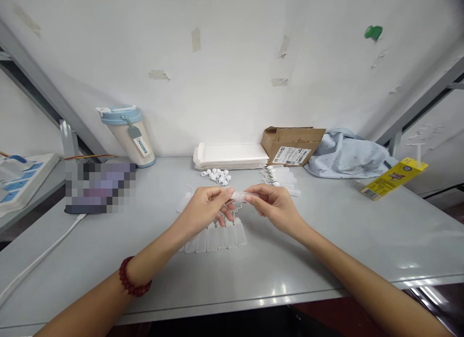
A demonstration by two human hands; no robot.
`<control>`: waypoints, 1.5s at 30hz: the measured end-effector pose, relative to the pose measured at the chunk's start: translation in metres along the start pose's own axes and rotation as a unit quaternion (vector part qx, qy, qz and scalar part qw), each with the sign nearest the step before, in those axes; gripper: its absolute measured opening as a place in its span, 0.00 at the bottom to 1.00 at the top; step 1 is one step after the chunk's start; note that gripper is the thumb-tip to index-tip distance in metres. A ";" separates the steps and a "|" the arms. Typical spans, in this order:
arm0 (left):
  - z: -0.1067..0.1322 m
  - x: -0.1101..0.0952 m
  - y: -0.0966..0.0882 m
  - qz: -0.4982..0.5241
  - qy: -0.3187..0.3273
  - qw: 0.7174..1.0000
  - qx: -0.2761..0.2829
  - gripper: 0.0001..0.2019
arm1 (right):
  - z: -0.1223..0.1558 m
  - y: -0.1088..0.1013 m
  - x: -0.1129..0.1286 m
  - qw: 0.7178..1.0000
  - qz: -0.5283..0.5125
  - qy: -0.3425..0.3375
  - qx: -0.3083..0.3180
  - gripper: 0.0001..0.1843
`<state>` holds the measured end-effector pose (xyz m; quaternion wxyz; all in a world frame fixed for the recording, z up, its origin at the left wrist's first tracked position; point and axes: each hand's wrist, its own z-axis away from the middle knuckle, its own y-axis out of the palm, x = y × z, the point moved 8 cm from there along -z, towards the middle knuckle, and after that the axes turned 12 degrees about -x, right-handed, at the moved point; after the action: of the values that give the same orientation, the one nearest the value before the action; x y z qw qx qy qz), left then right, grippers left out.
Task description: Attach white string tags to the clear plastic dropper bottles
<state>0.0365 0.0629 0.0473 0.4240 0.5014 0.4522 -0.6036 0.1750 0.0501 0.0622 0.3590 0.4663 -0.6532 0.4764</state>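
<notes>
Above the middle of the desk, my two hands meet on a small translucent plastic bottle (239, 196). My left hand (205, 206) pinches its left end between thumb and fingers, and my right hand (277, 206) pinches the right end; the fingers cover much of it. Below them lies a row of several similar translucent bottles (222, 238) with thin cords at their tops, partly behind my left hand. Just beyond my hands is a heap of small white caps (218, 176). More bottles with white tops and cords (282, 177) lie together past my right hand.
A stack of white envelopes (232, 156), an open cardboard box (294, 146) and a light blue cloth (348, 155) line the wall. At left stand a tumbler (126, 136) and a blurred-out device (101, 187) with a white cable. A yellow drink carton (395, 179) is at right.
</notes>
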 end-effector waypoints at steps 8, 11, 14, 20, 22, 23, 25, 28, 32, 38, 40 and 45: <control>0.002 -0.007 0.000 -0.021 0.047 0.999 0.005 0.13 | 0.001 0.000 -0.002 1.000 -0.015 0.016 0.006 0.15; 0.004 -0.013 -0.001 -0.030 0.063 0.998 -0.008 0.12 | 0.000 0.001 -0.002 0.999 -0.024 0.027 0.012 0.14; 0.006 -0.016 -0.002 -0.039 0.070 0.997 -0.021 0.12 | 0.000 0.000 -0.001 0.999 -0.026 0.031 0.009 0.14; 0.002 -0.003 0.003 -0.021 0.025 0.999 0.013 0.19 | -0.001 0.000 0.000 0.999 -0.025 0.021 0.006 0.13; 0.001 0.001 0.005 -0.028 0.015 0.999 0.025 0.20 | -0.001 0.000 0.000 0.999 -0.026 0.018 0.009 0.13; 0.001 0.000 0.006 -0.035 0.018 0.999 0.028 0.20 | -0.001 0.000 0.000 0.999 -0.025 0.017 0.011 0.13; 0.003 -0.003 0.006 -0.059 0.032 0.997 0.032 0.19 | -0.001 0.000 0.000 1.000 -0.024 0.015 0.011 0.14; 0.007 -0.010 0.005 -0.111 0.067 0.991 0.024 0.17 | 0.000 0.000 -0.003 1.000 -0.022 0.016 0.007 0.14; 0.010 -0.016 0.004 -0.156 0.149 0.976 -0.012 0.12 | 0.001 0.002 -0.007 0.999 -0.025 0.024 0.022 0.16; 0.013 -0.019 0.004 -0.180 0.208 0.960 -0.045 0.11 | 0.001 0.006 -0.008 0.995 -0.065 0.059 0.040 0.19; 0.010 -0.014 0.004 -0.139 0.153 0.978 -0.023 0.13 | 0.001 0.006 -0.005 0.996 -0.063 0.054 0.039 0.19; 0.005 -0.003 0.011 -0.015 0.034 0.998 0.049 0.20 | 0.000 0.001 0.001 1.000 -0.020 0.001 0.007 0.16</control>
<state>0.0460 0.0559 0.0498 0.3742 0.5349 0.4434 -0.6141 0.1737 0.0496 0.0629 0.3656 0.4814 -0.6399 0.4745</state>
